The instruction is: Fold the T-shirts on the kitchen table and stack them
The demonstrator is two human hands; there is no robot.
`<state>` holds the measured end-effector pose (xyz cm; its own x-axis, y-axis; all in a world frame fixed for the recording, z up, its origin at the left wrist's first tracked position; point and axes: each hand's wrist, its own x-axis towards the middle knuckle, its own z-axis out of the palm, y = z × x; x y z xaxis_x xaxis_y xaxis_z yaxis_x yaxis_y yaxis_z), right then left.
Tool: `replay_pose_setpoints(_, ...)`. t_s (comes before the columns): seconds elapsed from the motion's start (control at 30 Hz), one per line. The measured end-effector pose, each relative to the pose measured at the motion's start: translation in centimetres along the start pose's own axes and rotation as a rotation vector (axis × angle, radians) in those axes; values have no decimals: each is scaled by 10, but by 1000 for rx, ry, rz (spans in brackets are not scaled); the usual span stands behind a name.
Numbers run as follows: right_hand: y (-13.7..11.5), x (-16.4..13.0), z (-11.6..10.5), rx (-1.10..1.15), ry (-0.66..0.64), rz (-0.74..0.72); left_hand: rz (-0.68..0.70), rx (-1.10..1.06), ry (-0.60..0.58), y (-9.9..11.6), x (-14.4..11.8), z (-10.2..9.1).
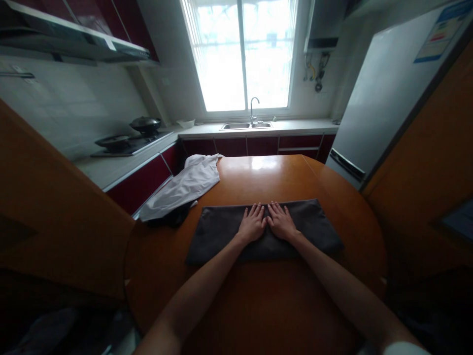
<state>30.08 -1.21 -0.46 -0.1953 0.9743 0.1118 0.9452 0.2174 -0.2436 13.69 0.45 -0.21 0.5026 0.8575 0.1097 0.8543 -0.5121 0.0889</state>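
We judge dark grey folded cloth (264, 229) soft, limp, light; our left hand (252, 224), right hand (281, 222) flat, fingers spread, pressing its middle on round wooden bench (258, 301); grip edges.

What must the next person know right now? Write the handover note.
Left hand: flat, palm down on the dark cloth, holding nothing.
Right hand: flat beside it, thumbs nearly touching.
The dark cloth lies folded into a long strip across the round wooden table.
A white garment lies crumpled at the table's far left edge, untouched.
Done: dark cloth folded lengthwise. Left: further folds; white garment.
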Motion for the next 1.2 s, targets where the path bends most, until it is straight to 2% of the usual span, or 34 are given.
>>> replay_pose_setpoints(0.13, -1, 2, -1, 18, -5, 7, 5, 11, -6, -1, -1, 0)
replay_pose_setpoints(0.23, 3, 5, -2, 73, -61, -10, 1, 10, -9, -1, 1, 0)
replay_pose_setpoints(0.3, 14, 7, -6, 120, -87, -32, -6, 4, -15, -2, 2, 0)
replay_pose_setpoints(0.37, 32, 6, -11, 115, -60, -14, -14, -1, -24, -3, 3, 0)
replay_pose_setpoints(0.43, 56, 4, -17, 55, -24, 80, -21, -4, -25, -3, 4, 0)
replay_pose_setpoints(0.53, 87, -1, -25, -18, -47, 240, -26, -6, -24, -2, 4, -2)
replay_pose_setpoints(0.63, 104, -2, -28, -74, -33, 347, -29, -11, -33, -2, 4, -3)
replay_pose_setpoints(0.8, 111, -2, -25, -98, 19, 488, -23, -55, -29, -1, 2, -3)
replay_pose_setpoints(0.97, 118, -3, -19, -76, 33, 478, -52, -162, -36, -2, 2, -4)
replay_pose_setpoints(1.1, 125, -5, -13, -51, 72, 459, -60, -225, 33, -2, -2, -3)
replay_pose_setpoints(1.2, 124, -6, -15, -26, 130, 445, -64, -229, 69, -6, -4, -12)
